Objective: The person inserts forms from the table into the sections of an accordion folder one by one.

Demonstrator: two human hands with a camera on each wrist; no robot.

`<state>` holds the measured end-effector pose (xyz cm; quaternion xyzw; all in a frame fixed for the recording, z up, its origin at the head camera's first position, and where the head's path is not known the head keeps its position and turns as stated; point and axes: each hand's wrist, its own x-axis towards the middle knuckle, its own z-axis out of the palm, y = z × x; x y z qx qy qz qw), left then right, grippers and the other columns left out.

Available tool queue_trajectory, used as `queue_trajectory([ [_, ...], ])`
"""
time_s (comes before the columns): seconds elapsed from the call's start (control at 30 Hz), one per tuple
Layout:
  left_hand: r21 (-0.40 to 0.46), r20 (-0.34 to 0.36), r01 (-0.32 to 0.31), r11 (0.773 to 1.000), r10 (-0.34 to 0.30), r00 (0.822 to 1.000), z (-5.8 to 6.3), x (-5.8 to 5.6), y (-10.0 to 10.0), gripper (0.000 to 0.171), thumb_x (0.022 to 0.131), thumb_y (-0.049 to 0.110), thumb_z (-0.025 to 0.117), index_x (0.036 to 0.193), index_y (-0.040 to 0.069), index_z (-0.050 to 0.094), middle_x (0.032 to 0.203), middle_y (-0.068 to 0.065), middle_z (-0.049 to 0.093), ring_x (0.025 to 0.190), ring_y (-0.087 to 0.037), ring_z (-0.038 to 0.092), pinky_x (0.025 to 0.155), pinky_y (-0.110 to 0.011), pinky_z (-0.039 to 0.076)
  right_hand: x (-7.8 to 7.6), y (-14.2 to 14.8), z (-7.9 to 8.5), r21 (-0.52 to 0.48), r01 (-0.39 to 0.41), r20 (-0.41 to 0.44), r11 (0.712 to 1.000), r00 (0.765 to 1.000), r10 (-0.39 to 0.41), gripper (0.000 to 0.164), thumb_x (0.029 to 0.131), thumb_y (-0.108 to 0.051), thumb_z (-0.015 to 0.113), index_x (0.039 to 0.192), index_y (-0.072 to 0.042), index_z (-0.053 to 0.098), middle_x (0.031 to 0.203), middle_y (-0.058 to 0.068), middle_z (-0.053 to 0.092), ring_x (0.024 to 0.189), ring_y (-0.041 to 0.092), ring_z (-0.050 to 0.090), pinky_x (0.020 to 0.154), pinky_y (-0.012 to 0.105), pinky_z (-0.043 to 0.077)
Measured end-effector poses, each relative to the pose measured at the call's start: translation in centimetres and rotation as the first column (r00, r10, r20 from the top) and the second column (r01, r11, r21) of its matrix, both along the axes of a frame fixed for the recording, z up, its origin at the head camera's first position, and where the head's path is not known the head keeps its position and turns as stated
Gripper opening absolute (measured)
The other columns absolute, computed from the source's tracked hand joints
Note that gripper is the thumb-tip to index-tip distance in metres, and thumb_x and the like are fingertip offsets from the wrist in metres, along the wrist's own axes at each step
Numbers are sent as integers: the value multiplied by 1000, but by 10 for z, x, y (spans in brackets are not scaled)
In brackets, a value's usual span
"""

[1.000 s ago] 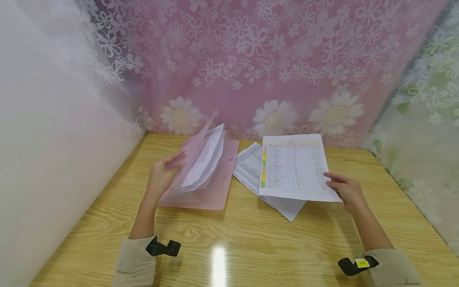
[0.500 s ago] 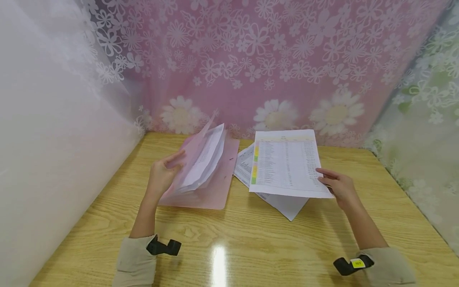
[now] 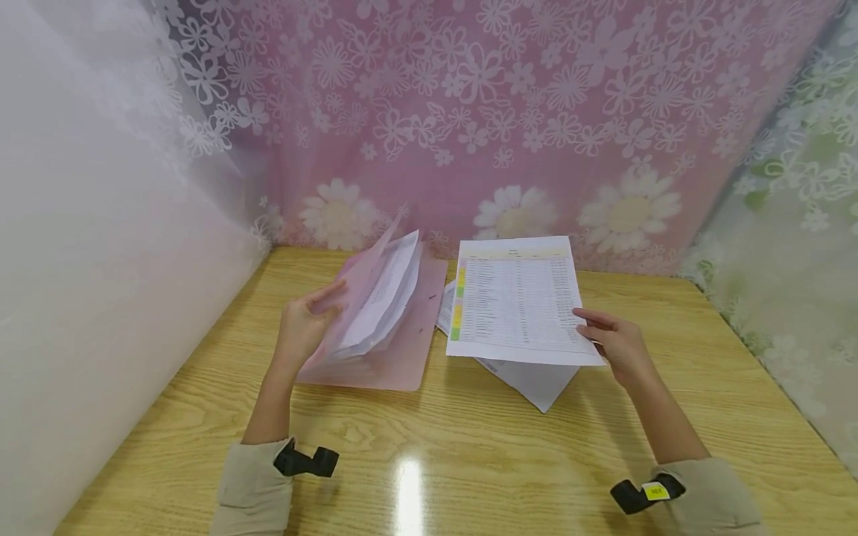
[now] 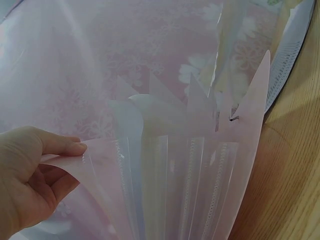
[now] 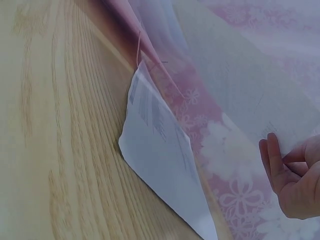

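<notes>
My left hand pinches the lifted front cover of a pink translucent folder, thumb and fingers at its edge in the left wrist view. White sheets stand fanned inside the folder, and the left wrist view shows several clear pockets spreading apart. My right hand pinches the right edge of a printed sheet with a table and a strip of coloured cells down its left side. This sheet is raised and tilted. Under it, a second printed sheet lies at an angle on the table, partly hidden.
The wooden table reaches a pink flowered curtain at the back. A pale sheet wall borders the left, a green-and-white flowered curtain the right. Black camera mounts sit on both wrists.
My right hand has moved left with the printed sheet, which covers more of the sheet on the table and sits closer to the folder. My left hand and the folder have stayed put.
</notes>
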<state>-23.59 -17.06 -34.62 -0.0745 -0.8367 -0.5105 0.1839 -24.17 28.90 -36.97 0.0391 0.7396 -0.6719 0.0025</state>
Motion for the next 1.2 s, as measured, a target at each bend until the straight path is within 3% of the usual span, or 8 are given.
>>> queue_trajectory([
  [0.37, -1, -7, -3, 1000, 3, 1000, -1, 0, 0, 37, 80, -1, 67, 116, 6, 64, 117, -11, 59, 42, -8, 26, 34, -19, 25, 0, -23, 7, 47, 18, 13, 999, 1000, -19, 52, 88, -11, 63, 132, 6, 43, 113, 0, 54, 84, 3, 55, 69, 20, 48],
  [0.6, 1, -2, 1, 1000, -1, 1000, -1, 0, 0, 36, 81, 0, 66, 117, 7, 64, 118, -11, 58, 43, -8, 25, 34, -19, 25, 1, -38, 3, 12, 51, -11, 999, 999, -51, 47, 87, -8, 63, 129, 8, 47, 108, 0, 55, 81, 5, 56, 69, 20, 48],
  [0.83, -4, 12, -6, 1000, 6, 1000, 0, 1, 0, 37, 81, 0, 66, 118, 8, 63, 119, -10, 58, 42, -9, 25, 34, -19, 25, 0, -51, -2, 54, 104, -45, 993, 994, -102, 45, 88, -9, 62, 128, 7, 49, 129, 20, 47, 85, 4, 57, 72, 19, 48],
  [0.97, -6, 14, -16, 1000, 16, 1000, -1, 1, 1, 37, 81, 0, 65, 117, 8, 64, 118, -9, 59, 65, -13, 49, 45, -18, 32, 1, -59, -7, 55, 139, -80, 989, 988, -134, 41, 86, -8, 64, 124, 5, 54, 128, 21, 49, 86, 7, 58, 71, 21, 49],
  [1.07, -4, 11, -17, 1000, 17, 1000, -1, 1, 2, 37, 80, 0, 65, 116, 7, 64, 117, -10, 59, 89, -17, 50, 47, -18, 32, 1, -65, -10, 58, 159, -94, 985, 984, -154, 40, 85, -7, 64, 123, 4, 56, 125, 20, 52, 86, 9, 58, 69, 21, 49],
  [1.2, 7, 12, -16, 1000, 16, 1000, -1, 1, 2, 37, 80, -1, 65, 116, 7, 64, 117, -10, 59, 75, -20, 50, 38, -20, 25, 0, -72, -11, 62, 160, -79, 985, 985, -154, 39, 87, -4, 60, 125, 4, 54, 126, 20, 51, 84, 8, 58, 70, 21, 49],
])
